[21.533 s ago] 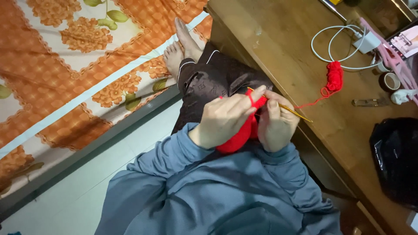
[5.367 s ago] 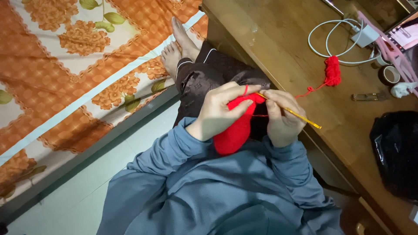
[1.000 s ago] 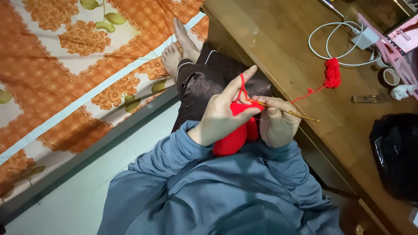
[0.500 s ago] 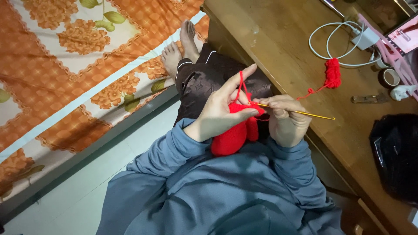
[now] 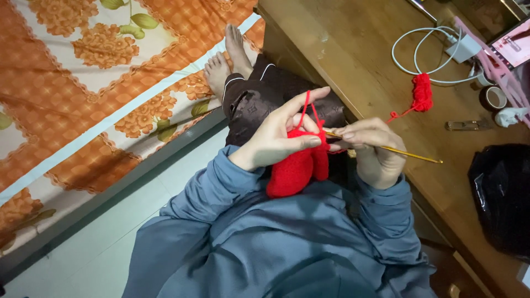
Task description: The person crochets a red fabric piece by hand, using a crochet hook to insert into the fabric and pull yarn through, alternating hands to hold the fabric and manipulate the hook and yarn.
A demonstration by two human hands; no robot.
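My left hand (image 5: 281,132) pinches the top of a red crocheted piece (image 5: 295,168) that hangs over my lap, with a red strand looped over my raised forefinger. My right hand (image 5: 372,149) grips a golden crochet hook (image 5: 406,153) whose tip meets the red piece between my hands; the handle points right over the table edge. The strand runs right to a small ball of red yarn (image 5: 423,92) lying on the wooden table (image 5: 353,60).
On the table lie a white cable with charger (image 5: 436,49), a roll of tape (image 5: 493,97), a small metal clip (image 5: 466,126) and a black plastic bag (image 5: 502,196). My bare feet (image 5: 223,58) rest on an orange flowered mattress (image 5: 83,83) at left.
Over the last second my right hand has shifted slightly right and pulled the hook outward. My left forefinger stays raised with the strand over it.
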